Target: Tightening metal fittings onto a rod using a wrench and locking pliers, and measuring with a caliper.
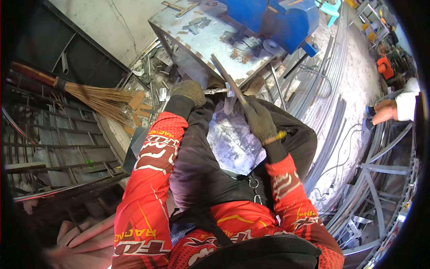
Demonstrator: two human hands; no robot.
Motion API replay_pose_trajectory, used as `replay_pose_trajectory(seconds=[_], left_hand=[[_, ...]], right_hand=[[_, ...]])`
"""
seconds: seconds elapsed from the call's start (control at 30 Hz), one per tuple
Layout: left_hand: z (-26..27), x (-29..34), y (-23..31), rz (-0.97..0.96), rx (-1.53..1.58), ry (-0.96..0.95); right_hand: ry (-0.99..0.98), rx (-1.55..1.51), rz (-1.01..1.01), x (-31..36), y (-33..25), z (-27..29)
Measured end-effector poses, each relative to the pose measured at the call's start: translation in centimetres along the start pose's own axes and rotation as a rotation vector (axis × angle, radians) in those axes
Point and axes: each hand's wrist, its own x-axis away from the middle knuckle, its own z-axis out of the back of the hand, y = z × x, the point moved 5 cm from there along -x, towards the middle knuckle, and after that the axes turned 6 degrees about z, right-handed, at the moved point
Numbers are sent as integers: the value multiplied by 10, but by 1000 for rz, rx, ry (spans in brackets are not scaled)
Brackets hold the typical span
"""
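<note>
My left hand (189,93), in a worn dark work glove, is closed around silver pliers (216,91). Their jaws point right and meet a small metal piece (230,92) above the gap between my knees. My right hand (260,122), gloved too, grips the lower end of a long, flat, brownish file-like bar (227,78). The bar slants up and left, crossing just beside the small piece; whether they touch I cannot tell. Below them a greyish-white floor patch (235,143) shows between my dark trouser legs.
Ahead stands a metal worktable (179,27) with cut pieces and a blue machine (286,18). A straw broom (96,92) and steel frames (58,148) lie left. Long steel bars (329,130) run along the right, where another person's hand (385,112) shows.
</note>
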Motion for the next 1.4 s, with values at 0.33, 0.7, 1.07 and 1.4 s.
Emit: replay_pose_trajectory(seconds=[0.33,0.7,1.07,1.4], left_hand=[[13,6,14,-54,-65,91],[8,0,0,-16,-77,72],[3,-3,-1,-73,-30,159],[17,13,10,-209,15,150]], right_hand=[[-1,-123,-25,-23,24,-8],[-65,-253,-485,48,17,4],[205,-252,-210,-30,18,13],[431,-384,-305,45,85,7]])
